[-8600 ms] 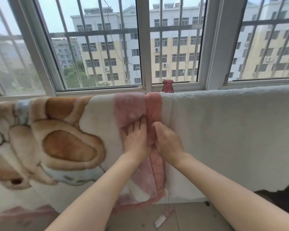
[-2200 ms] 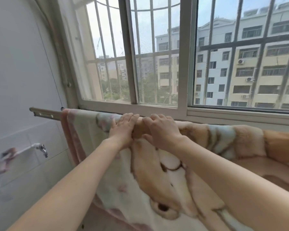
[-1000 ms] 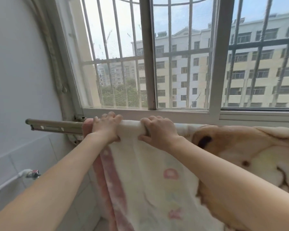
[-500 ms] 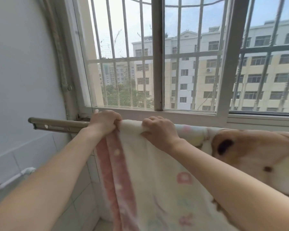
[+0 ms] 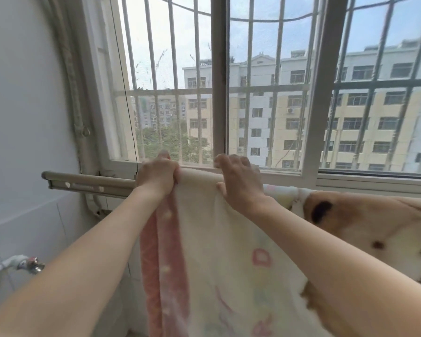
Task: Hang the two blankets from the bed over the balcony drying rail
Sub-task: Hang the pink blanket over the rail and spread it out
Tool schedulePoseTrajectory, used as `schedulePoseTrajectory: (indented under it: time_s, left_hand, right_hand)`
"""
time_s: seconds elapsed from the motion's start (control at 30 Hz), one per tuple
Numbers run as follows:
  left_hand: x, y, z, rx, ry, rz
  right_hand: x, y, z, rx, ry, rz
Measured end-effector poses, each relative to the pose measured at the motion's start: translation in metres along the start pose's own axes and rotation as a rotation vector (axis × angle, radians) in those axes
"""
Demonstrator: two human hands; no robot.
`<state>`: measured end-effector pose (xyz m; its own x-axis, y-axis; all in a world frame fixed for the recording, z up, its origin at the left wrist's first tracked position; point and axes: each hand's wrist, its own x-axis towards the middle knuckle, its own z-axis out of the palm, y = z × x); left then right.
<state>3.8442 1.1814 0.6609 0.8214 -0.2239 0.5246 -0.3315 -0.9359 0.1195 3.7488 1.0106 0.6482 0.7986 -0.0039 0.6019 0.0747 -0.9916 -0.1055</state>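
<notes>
Cream blanket (image 5: 229, 239) on rail (image 5: 90, 182) below window (image 5: 219, 93); left hand (image 5: 157, 177), right hand (image 5: 241, 183) apparently gripping it.

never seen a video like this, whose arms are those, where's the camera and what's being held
No machine here: a person is working bare-handed, filmed by a wide-angle camera worn on their head, looking forward and down. Ahead is a barred window; under it runs a drying rail. A patterned blanket hangs over the rail. The left hand grips its pink edge on the rail; the right hand grips the fold beside it. A tap shows at lower left.
</notes>
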Motion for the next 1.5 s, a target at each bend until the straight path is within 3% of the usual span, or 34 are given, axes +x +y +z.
schedulePoseTrajectory:
  time_s: [0.07, 0.2, 0.33, 0.6, 0.8, 0.93, 1.13, 1.4, 1.5]
  left_hand:
    - [0.002, 0.002, 0.012, -0.002, -0.078, -0.016]
    - [0.004, 0.004, 0.021, 0.049, -0.052, 0.032]
    - [0.002, 0.009, 0.03, 0.085, -0.112, 0.082]
    - [0.002, 0.013, 0.035, 0.151, -0.126, 0.17]
    - [-0.003, 0.016, 0.051, 0.265, -0.138, 0.287]
    - [0.001, 0.024, 0.052, 0.101, -0.073, 0.304]
    - [0.0, 0.03, 0.046, -0.233, -0.007, 0.436]
    - [0.003, 0.037, 0.034, -0.223, 0.111, 0.508]
    - [0.004, 0.043, 0.028, -0.253, -0.066, 0.498]
  right_hand:
    - [-0.003, 0.011, -0.001, -0.029, -0.087, -0.003]
    - [-0.006, 0.023, 0.005, -0.175, -0.162, -0.026]
    - [0.0, 0.032, 0.01, -0.253, -0.222, 0.077]
    - [-0.001, 0.055, 0.017, -0.134, -0.084, 0.033]
    - [-0.007, 0.07, 0.022, -0.179, -0.026, -0.077]
    - [-0.007, 0.072, 0.023, -0.134, 0.063, -0.121]
    - [-0.007, 0.078, 0.015, -0.034, 0.112, -0.025]
    - [0.006, 0.094, 0.006, 0.009, 0.06, 0.151]
    - [0.01, 0.098, 0.002, 0.055, 0.046, 0.22]
